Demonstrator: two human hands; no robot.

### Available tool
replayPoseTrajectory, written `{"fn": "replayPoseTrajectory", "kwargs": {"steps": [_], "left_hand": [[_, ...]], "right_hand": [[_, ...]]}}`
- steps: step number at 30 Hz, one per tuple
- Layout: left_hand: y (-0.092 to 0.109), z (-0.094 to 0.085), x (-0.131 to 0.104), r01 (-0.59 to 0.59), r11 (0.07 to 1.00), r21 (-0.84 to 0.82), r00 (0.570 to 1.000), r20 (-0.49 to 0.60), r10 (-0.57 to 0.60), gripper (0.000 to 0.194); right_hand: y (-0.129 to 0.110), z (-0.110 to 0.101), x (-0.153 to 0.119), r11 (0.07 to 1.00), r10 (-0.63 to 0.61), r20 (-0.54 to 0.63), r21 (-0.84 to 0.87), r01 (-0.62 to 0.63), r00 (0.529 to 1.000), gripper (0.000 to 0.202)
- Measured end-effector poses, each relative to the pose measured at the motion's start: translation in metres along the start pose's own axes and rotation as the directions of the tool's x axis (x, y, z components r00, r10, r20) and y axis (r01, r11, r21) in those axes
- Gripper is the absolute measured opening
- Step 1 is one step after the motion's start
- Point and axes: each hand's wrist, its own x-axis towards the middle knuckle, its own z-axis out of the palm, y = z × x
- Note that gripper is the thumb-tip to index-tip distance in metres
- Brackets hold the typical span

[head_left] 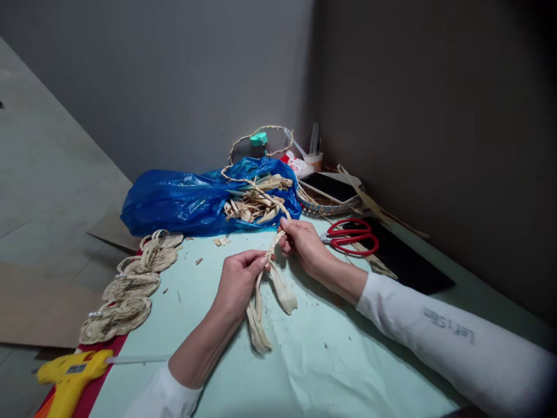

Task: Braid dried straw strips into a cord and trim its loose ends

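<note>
A thin twisted cord of pale dry husk (pixel 261 190) loops up over a blue plastic bag and comes down to my hands. My right hand (pixel 300 241) pinches the cord just above its lower part. Lower and to the left, my left hand (pixel 243 273) pinches the same cord where it splits into loose husk strips (pixel 258 328), which hang over the pale green table cover (pixel 326 371). Dry husk pieces (pixel 256 206) fill the mouth of the blue bag (pixel 174 200).
Red-handled scissors (pixel 353 237) lie right of my right hand, beside a black mat (pixel 409 267). A phone (pixel 328 187) rests on a round basket (pixel 313 209). Small woven slippers (pixel 130 284) line the left edge, near a yellow glue gun (pixel 73 371). Walls stand behind and right.
</note>
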Motion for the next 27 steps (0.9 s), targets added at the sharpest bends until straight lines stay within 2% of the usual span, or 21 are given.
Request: {"fn": "replayPoseTrajectory", "kwargs": {"steps": [3, 5, 6, 8, 9, 12, 15, 20, 24, 27], "left_hand": [[-0.002, -0.001, 0.0, 0.042, 0.998, -0.048, 0.997, -0.058, -0.045, 0.017], [-0.002, -0.003, -0.002, 0.04, 0.996, -0.081, 0.996, -0.072, -0.046, 0.018], [-0.002, -0.004, -0.003, 0.029, 0.995, -0.094, 0.997, -0.069, -0.036, 0.019], [0.0, -0.005, -0.005, 0.005, 0.994, -0.111, 0.999, -0.043, -0.01, 0.021], [0.0, -0.006, -0.006, -0.005, 0.994, -0.111, 1.0, -0.029, 0.002, 0.021], [0.003, -0.007, -0.008, -0.044, 0.997, -0.07, 0.999, -0.028, 0.043, 0.017], [0.003, -0.009, -0.01, -0.112, 0.993, -0.024, 0.993, -0.038, 0.111, 0.016], [0.0, -0.011, -0.014, -0.229, 0.972, 0.059, 0.972, -0.038, 0.232, 0.025], [0.003, -0.01, -0.02, -0.3, 0.906, 0.299, 0.946, -0.026, 0.322, 0.012], [0.008, -0.009, -0.023, -0.316, 0.752, 0.578, 0.911, -0.035, 0.41, 0.007]], "right_hand": [[0.0, 0.003, -0.008, 0.998, 0.04, 0.13, -0.048, -0.034, 0.991, 0.025], [-0.002, 0.007, -0.019, 0.969, 0.005, 0.281, -0.239, 0.065, 0.96, 0.024], [-0.002, 0.008, -0.024, 0.921, -0.008, 0.347, -0.363, 0.142, 0.938, 0.022], [-0.002, 0.01, -0.034, 0.817, 0.022, 0.429, -0.528, 0.231, 0.903, 0.019], [-0.002, 0.011, -0.037, 0.796, 0.049, 0.45, -0.557, 0.237, 0.892, 0.02], [-0.001, 0.01, -0.04, 0.816, 0.09, 0.469, -0.54, 0.205, 0.879, 0.026], [-0.002, 0.01, -0.04, 0.849, 0.058, 0.456, -0.491, 0.196, 0.888, 0.026], [0.0, 0.015, -0.042, 0.947, 0.15, 0.438, -0.322, -0.001, 0.887, 0.033], [0.002, 0.016, -0.042, 0.947, 0.085, 0.358, -0.32, 0.037, 0.93, 0.037], [0.003, 0.013, -0.041, 0.926, 0.049, 0.296, -0.371, 0.067, 0.954, 0.035]]}}
